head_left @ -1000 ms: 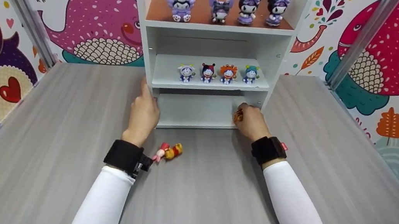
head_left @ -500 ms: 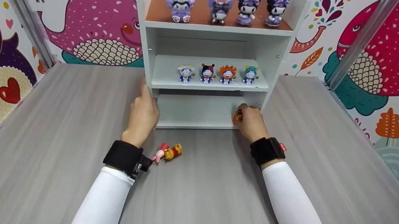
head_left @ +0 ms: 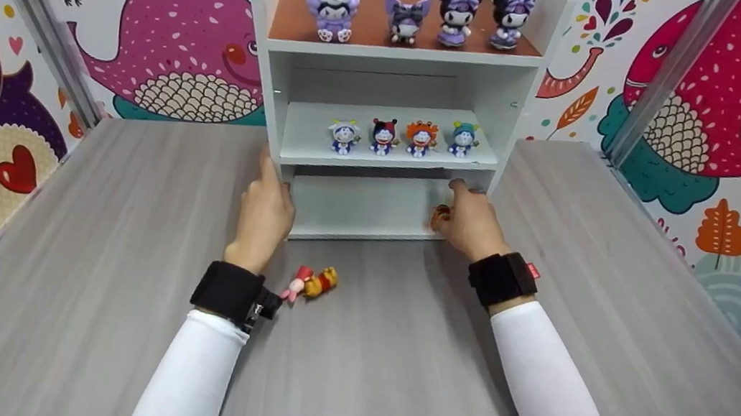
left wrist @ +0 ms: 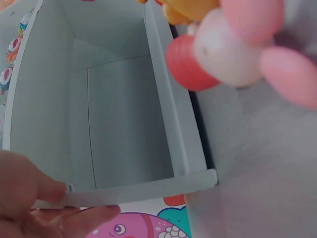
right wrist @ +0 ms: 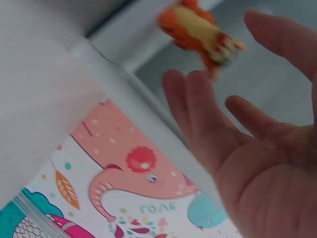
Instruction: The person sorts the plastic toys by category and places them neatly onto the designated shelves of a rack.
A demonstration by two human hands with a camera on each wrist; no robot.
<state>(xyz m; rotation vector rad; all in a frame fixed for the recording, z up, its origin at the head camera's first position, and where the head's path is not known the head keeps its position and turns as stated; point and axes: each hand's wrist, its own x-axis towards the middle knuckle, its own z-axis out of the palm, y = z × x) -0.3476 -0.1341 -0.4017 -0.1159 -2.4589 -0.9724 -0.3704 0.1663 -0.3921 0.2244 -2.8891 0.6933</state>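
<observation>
My left hand grips the left side panel of a white shelf unit. In the left wrist view its thumb lies inside the panel and its fingers outside. At the right end of the bottom shelf stands an orange-and-yellow tiger figurine, partly hidden in the head view by my right hand. The right wrist view shows that hand's fingers spread, with the tiger just past the fingertips. On the table near my left wrist lie a pink figurine with a red top and a yellow bear figurine in red.
Several small blue-and-white figurines line the middle shelf. Purple figurines stand on the brown upper shelf. The grey table spreads around the unit, and printed walls rise behind and beside it.
My right hand has let go of the tiger figurine, its fingers opening and drawing slightly to the right. The left hand stays at the side panel.
</observation>
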